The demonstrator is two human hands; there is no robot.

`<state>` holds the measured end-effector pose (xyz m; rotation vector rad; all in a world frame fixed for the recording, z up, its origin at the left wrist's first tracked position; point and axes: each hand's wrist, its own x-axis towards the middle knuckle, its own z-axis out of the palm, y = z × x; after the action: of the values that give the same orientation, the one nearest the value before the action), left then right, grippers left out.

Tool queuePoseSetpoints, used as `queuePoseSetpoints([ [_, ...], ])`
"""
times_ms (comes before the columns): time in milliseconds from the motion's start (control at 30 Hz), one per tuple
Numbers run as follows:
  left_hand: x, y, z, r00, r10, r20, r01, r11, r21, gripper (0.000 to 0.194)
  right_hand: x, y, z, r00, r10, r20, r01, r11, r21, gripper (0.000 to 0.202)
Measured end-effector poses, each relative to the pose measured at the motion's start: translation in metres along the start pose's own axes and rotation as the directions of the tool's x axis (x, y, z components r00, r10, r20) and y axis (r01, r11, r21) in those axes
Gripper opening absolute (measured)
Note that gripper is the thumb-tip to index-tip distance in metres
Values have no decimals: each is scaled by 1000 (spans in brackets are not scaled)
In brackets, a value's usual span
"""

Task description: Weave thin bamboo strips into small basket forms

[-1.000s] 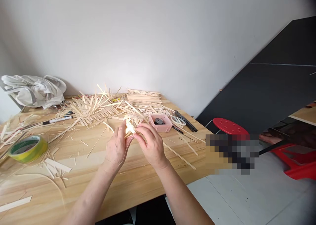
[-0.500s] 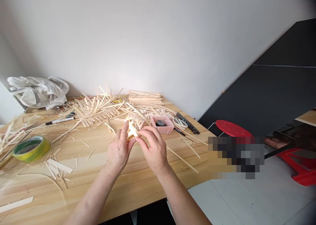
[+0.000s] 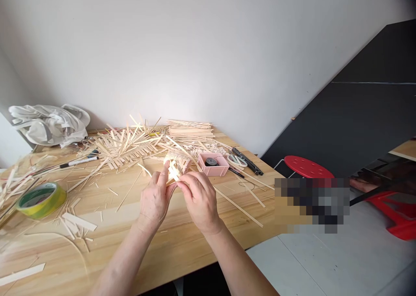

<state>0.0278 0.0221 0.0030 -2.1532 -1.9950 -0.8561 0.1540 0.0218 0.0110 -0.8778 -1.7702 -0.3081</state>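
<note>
Between my hands is a small woven piece of pale bamboo strips [image 3: 174,171], held up over the table. My left hand [image 3: 155,196] grips its left side, the index finger lying along the weave and the thumb hidden behind. The fingertips of my right hand [image 3: 200,199] pinch the lower right edge of the piece. A thin pale strand [image 3: 168,203] hangs from it in a curve over my left palm toward the wrist. My fingers cover part of the weave.
Loose bamboo strips [image 3: 123,144] pile up at the back, beside a stacked bundle [image 3: 190,130]. A pink basket [image 3: 213,165] with a black spool, scissors [image 3: 237,161] and a black tool [image 3: 247,161] lie right. At left are a tape roll [image 3: 41,200] and marker [image 3: 79,161].
My right hand has moved slightly left and down along the piece, its fingertips now closer to my left hand. My left hand stays around the weave.
</note>
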Motion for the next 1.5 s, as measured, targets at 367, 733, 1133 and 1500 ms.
queuePoseSetpoints([
  [367, 1, -2, 4, 998, 38, 48, -31, 991, -131, 56, -6, -2, 5, 987, 149, 61, -153, 987, 56, 11],
  [733, -1, 2, 4, 1000, 20, 10, -19, 997, -81, 53, -8, -7, 8, 988, 155, 12, -154, 986, -63, 11],
  [1133, 2, 3, 0, 1000, 0, -14, -1, 997, -74, 56, -2, -14, 5, 955, 293, 42, -295, 953, 72, 11],
  [1500, 3, -1, 4, 999, 19, -31, -26, 971, -240, 55, -3, -12, 8, 951, 307, 39, -309, 938, 157, 13],
])
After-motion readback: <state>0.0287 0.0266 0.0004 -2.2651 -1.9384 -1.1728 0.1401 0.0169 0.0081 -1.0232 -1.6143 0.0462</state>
